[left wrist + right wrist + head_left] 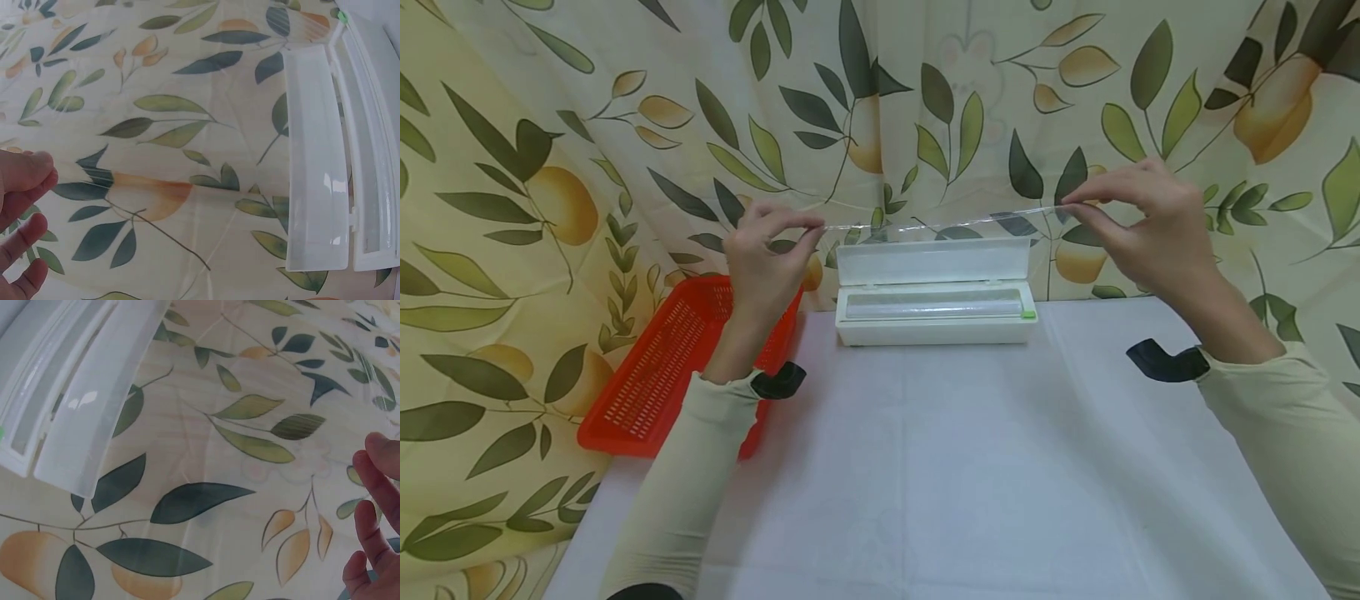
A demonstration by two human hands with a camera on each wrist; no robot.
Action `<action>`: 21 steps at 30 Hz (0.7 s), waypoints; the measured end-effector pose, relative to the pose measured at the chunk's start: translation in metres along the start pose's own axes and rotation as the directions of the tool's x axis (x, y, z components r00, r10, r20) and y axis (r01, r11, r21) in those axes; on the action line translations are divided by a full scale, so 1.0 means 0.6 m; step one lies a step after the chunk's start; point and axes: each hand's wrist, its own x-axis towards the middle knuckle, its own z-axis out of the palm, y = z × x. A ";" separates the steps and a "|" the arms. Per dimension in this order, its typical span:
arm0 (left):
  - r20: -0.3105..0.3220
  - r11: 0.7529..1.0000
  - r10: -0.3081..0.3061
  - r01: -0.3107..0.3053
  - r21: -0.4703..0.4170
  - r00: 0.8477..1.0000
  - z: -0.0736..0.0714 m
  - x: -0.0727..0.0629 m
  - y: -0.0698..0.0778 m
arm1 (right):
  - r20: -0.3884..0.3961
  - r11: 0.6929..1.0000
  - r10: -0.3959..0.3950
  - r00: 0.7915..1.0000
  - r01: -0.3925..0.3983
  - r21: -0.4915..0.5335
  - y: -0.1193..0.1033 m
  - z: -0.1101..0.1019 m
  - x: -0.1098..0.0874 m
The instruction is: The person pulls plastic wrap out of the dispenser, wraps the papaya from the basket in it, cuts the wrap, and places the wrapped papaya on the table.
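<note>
A thin clear sheet of plastic wrap (936,224) stretches between both hands, above and behind a white wrap dispenser (936,335). My left hand (766,265) pinches one end between thumb and index finger, over the red basket's right side. Higher up on the right, my right hand (1163,223) pinches the other end the same way. The dispenser's lid (932,264) is flipped up, and a roll of wrap (934,306) lies inside. A small green cutter (1028,315) sits at its right end. In the left wrist view, the remaining fingers (24,242) are spread loosely.
A red plastic basket (625,444) with slotted sides stands at the left of the table. White cloth (940,467) covers the table. A curtain (970,50) printed with leaves and fruit hangs behind and along the left.
</note>
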 end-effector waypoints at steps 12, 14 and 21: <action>0.010 0.999 -0.022 0.022 -0.027 1.000 -0.023 -0.025 0.020 | 0.024 0.997 -0.071 0.997 0.071 -0.017 -0.010 -0.019 -0.016; 0.014 1.000 -0.011 0.012 -0.018 1.000 -0.027 -0.031 0.023 | 0.038 0.996 -0.085 0.996 0.086 -0.020 -0.013 -0.024 -0.021; 0.006 0.998 0.058 -0.058 0.030 0.998 -0.041 -0.046 0.036 | 0.050 0.995 -0.104 0.993 0.104 0.009 -0.023 -0.037 -0.038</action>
